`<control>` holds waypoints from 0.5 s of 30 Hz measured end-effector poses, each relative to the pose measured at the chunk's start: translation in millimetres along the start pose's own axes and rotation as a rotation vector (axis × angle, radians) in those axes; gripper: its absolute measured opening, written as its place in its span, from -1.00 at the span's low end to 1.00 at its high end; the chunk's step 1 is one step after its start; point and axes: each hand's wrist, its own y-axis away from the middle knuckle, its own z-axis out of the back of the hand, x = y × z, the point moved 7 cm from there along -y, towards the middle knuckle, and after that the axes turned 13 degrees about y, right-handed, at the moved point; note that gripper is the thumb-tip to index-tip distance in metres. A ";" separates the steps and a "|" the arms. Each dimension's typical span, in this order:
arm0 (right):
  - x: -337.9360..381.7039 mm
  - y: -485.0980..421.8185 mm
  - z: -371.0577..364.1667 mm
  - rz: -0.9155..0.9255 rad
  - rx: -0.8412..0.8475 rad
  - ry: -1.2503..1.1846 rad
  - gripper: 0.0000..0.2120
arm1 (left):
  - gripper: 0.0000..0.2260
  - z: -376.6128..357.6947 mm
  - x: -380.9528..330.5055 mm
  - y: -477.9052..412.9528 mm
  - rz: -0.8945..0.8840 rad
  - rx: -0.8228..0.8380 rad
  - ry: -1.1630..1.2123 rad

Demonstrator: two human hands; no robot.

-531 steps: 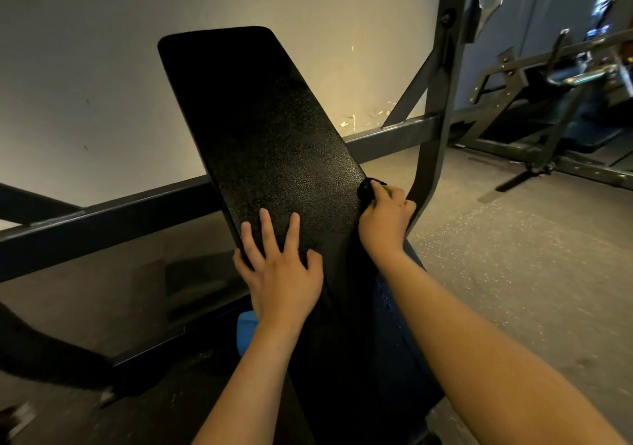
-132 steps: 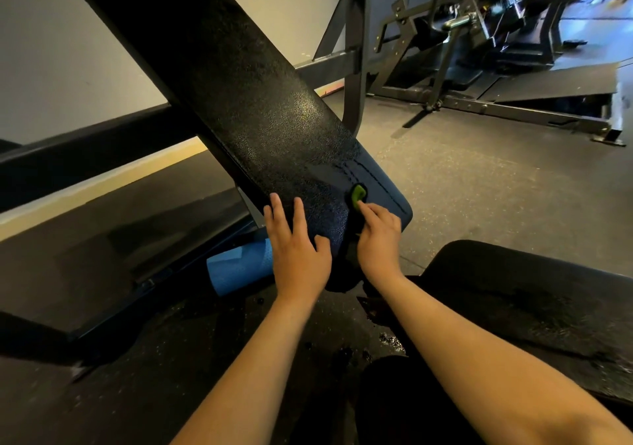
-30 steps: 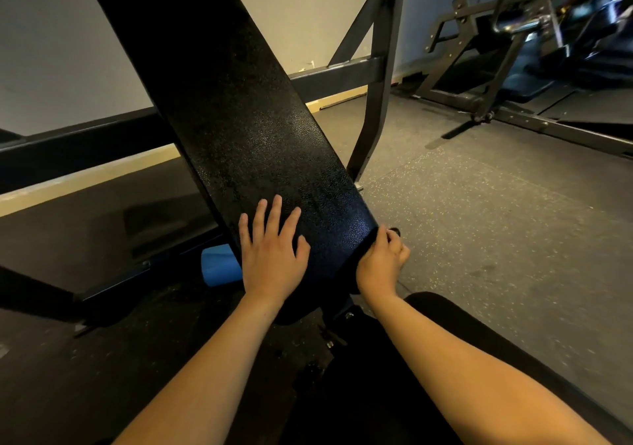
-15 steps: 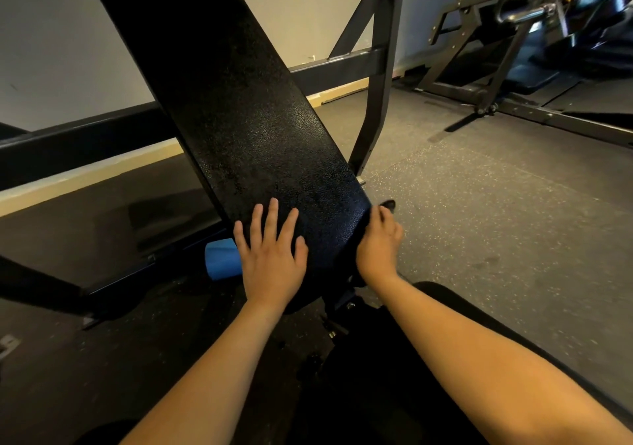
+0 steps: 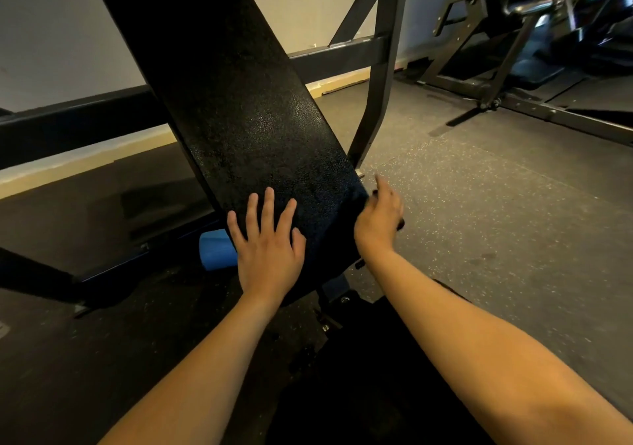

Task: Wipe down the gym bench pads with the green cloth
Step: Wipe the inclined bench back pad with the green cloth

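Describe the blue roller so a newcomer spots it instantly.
Find the slanted black bench pad filling the middle. At its lower left edge, just left of the flat left hand, sits the blue roller. It is the only bright blue thing among dark metal and floor.

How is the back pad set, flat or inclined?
Inclined. The back pad rises steeply away from the left hand pressed flat on its lower end.

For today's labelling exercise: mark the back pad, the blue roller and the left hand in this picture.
back pad point(image 5: 260, 129), head view, middle of its textured black face
blue roller point(image 5: 216, 249), head view, its rounded side left of the wrist
left hand point(image 5: 269, 252), head view, back of the hand, lying flat on the pad
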 end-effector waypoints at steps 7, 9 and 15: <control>-19.3 36.4 -14.3 -0.283 0.048 0.177 -0.61 | -0.53 -1.7 -0.3 1.7 -0.063 0.019 0.016; -13.3 65.5 -18.2 -0.295 0.046 0.167 -0.58 | -0.52 -0.7 -2.3 3.8 -0.122 0.044 0.031; 5.3 106.0 -16.1 -0.226 -0.028 0.025 -0.66 | -0.56 0.7 7.5 12.7 -0.462 0.172 0.029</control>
